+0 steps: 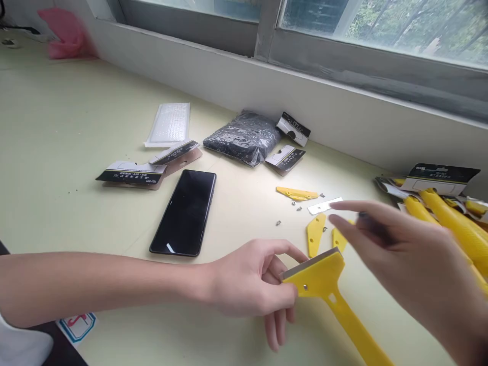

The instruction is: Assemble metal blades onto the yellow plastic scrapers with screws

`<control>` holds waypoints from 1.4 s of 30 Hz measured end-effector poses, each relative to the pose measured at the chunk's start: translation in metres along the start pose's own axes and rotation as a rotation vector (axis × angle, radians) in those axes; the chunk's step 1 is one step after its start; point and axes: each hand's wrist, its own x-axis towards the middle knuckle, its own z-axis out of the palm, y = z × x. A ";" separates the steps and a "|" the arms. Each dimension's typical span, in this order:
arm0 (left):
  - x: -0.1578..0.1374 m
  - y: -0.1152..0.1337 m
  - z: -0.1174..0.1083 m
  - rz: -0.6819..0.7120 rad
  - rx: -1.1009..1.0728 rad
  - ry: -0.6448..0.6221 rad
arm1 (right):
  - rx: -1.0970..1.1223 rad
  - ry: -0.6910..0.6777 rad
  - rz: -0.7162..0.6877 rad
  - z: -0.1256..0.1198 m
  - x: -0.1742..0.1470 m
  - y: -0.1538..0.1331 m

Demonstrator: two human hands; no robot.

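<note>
My left hand (251,279) pinches the corner of a yellow scraper's (324,277) head between thumb and fingers. A metal blade edge runs along the head, with a screw in its face; the handle slopes to the lower right. My right hand (404,254) is partly blurred, its thumb and index fingertips slightly apart beside a loose metal blade (322,206). A dark thing (375,229), too blurred to name, shows in its curled fingers. Nearby lie yellow plastic plates (315,235), another yellow plate (296,193) and several small screws (278,222).
A black phone (185,213) lies left of centre. Behind it are cardboard header cards (131,175), a white sheet pack (168,124) and a dark plastic-wrapped bag (244,137). Yellow handles (457,223) and packaging pile up at right. A windowsill wall (213,81) bounds the table's back.
</note>
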 end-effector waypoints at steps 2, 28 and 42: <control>0.000 0.002 0.001 -0.025 0.025 0.011 | 0.076 -0.065 0.012 0.018 0.008 0.002; 0.017 -0.016 -0.007 0.070 0.028 -0.026 | -0.312 -0.285 -0.087 0.057 0.045 0.000; 0.001 -0.013 0.005 0.515 0.306 -0.065 | -0.604 -0.291 -0.255 0.063 0.040 -0.011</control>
